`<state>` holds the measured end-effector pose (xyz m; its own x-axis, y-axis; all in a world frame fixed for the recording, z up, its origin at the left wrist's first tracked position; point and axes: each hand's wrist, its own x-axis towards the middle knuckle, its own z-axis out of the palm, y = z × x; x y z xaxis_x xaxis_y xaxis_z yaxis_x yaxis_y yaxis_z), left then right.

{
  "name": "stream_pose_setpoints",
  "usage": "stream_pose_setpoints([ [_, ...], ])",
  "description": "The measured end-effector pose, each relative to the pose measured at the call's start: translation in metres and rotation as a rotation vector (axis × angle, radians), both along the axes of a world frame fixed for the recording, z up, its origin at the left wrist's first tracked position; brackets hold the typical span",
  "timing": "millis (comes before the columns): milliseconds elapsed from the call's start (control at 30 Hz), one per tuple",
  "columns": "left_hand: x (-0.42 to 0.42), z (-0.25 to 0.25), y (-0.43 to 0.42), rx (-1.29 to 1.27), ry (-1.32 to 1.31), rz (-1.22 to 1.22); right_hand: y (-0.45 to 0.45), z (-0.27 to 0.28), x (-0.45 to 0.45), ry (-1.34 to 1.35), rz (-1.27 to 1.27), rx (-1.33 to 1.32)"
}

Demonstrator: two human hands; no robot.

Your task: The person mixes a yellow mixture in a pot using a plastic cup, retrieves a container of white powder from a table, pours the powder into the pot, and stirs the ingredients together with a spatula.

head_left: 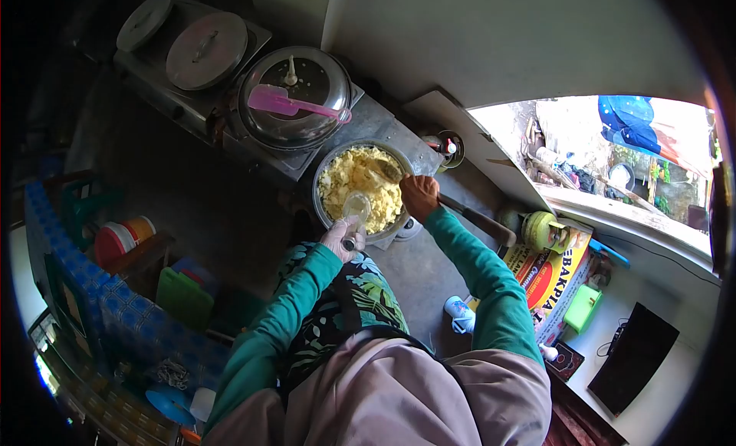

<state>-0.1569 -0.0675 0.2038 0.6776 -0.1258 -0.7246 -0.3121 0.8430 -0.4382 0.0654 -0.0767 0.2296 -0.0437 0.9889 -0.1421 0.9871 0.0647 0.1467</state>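
Observation:
A wide metal pot (317, 204) stands below me, filled with yellow crumbly food (345, 174). My right hand (420, 197) is closed around the long wooden handle of a spatula (491, 227). The spatula's head lies in the food at the pot's right side. My left hand (343, 239), which looks covered by a thin whitish glove, is closed on a pale, see-through scoop (356, 206). The scoop's rounded end is over the near part of the food, and a dark round handle end shows by my fingers.
Beyond the pot stands a large lidded metal pot (299, 136) with a pink spatula (276, 100) lying on its lid. Farther left are round lids (205, 51) on a stove. A green gas cylinder (539, 230) and a printed box (548, 281) stand at the right.

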Motion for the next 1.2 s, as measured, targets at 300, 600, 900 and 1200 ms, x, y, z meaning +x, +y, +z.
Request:
stream_pose_setpoints([
  [300,0.012,-0.005,0.01,0.086,0.119,0.019,0.02,-0.046,-0.046,-0.043,-0.188,-0.408],
  [600,0.005,-0.014,0.002,0.036,0.058,0.017,0.002,-0.022,0.004,-0.029,-0.201,-0.125],
  [900,0.005,-0.014,-0.001,0.068,0.029,0.035,0.002,-0.05,-0.031,-0.002,-0.148,-0.335],
  [1200,-0.003,-0.029,0.0,-0.143,-0.028,0.054,0.006,-0.055,-0.004,0.07,-0.301,-0.312],
])
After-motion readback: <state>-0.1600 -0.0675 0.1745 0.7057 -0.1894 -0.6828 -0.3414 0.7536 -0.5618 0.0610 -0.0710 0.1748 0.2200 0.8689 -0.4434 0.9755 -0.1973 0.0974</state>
